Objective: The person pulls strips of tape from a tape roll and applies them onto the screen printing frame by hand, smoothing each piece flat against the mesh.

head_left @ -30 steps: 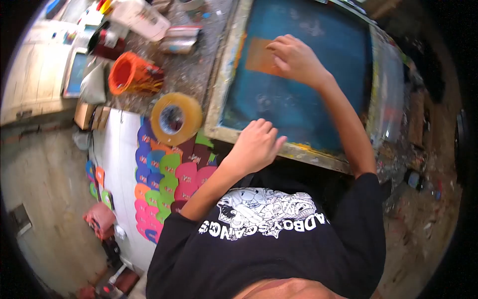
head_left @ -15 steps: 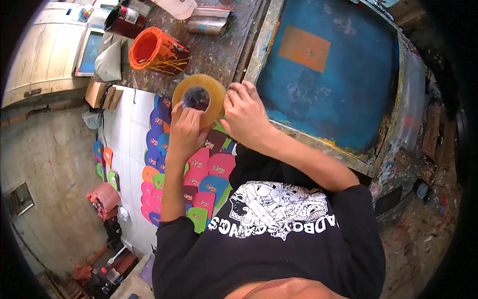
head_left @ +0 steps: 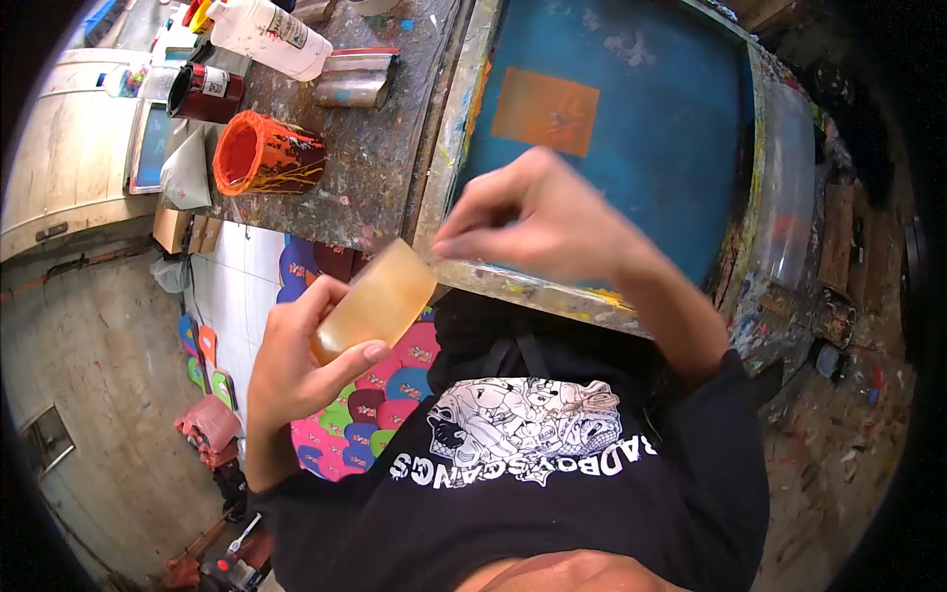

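Observation:
My left hand (head_left: 291, 350) grips a wide roll of clear yellowish tape (head_left: 383, 301), thumb on one side and fingers on the other, with the roll's outer face turned up. Just right of the roll, my right hand (head_left: 557, 222) is held in a pinch and smeared by motion. Whatever lies between its fingertips, if anything, I cannot make out. That hand is above the near-left edge of a printing screen (head_left: 651, 232) with blue mesh, which carries an orange rectangle (head_left: 543, 111).
A paint-stained table (head_left: 370, 148) holds an orange paint-covered bucket (head_left: 296, 163), a dark red can (head_left: 212, 94), a white bottle (head_left: 271, 39) and a squeegee-like metal piece (head_left: 355, 81). Below, many colourful printed cutouts (head_left: 404, 385) lie on a white surface.
The tape roll has tilted from ring-side up to outer face up, and moved lower. My right hand has drawn away from the roll, rightward. The view has shifted; a white bottle now shows.

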### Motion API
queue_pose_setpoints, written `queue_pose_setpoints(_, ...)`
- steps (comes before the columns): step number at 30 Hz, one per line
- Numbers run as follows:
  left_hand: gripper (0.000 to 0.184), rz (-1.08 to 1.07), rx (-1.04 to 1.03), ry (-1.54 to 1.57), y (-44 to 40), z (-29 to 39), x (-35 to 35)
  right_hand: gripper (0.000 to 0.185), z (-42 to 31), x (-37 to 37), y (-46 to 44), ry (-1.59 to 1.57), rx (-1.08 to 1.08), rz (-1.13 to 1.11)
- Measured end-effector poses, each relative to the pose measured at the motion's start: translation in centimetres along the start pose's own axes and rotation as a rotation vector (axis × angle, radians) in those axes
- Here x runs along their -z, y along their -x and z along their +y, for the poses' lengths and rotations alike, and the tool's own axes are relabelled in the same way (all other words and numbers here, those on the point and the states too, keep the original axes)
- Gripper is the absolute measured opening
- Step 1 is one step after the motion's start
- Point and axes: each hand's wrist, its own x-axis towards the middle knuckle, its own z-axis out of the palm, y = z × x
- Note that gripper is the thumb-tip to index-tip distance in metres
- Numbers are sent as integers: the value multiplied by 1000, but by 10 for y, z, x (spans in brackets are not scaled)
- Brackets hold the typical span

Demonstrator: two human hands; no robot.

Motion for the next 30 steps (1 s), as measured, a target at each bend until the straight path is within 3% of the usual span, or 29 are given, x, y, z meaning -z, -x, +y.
queue_pose_setpoints(2,40,-46,15,18,-12,8,8,13,-16,45,13,64,-192,31)
queue_pose_setpoints(4,42,-177,225,-39,-24,7,23,16,-4,88,43,74,-135,190)
queue_pose_setpoints(6,44,-179,268,-128,-23,23,23,18,15,129,86,130,-147,326)
queue_pose_setpoints(8,46,-48,-100,-837,-9,40,12,17,4,121,125,175,-110,417)
queue_pose_setpoints(9,46,-40,-91,-834,-6,50,10,17,3,119,144,231,42,439)
queue_pose_setpoints(10,45,163,-333,-823,-4,60,10,18,4,116,165,281,197,461)
queue_pose_setpoints(12,44,372,-567,-815,11,75,18,13,6,107,226,352,353,596)
queue_pose_setpoints(15,57,259,-943,-1119,55,97,22,19,-6,88,273,240,585,581)
queue_pose_setpoints(17,50,204,-1058,-1104,67,97,30,21,-13,79,294,266,622,596)
queue_pose_setpoints(19,44,293,-1047,-1043,72,96,21,20,-15,73,301,296,755,635)
queue_pose_setpoints(23,45,271,-1106,-1106,80,91,29,18,-18,65,286,367,711,651)
queue_pose_setpoints(26,46,269,-1042,-1049,89,90,30,18,-19,61,272,290,782,669)
queue_pose_setpoints(28,47,263,-1014,-1050,94,87,30,18,2,71,265,408,737,665)
queue_pose_setpoints(30,48,266,-1002,-1040,95,81,31,15,33,45,217,-30,560,623)
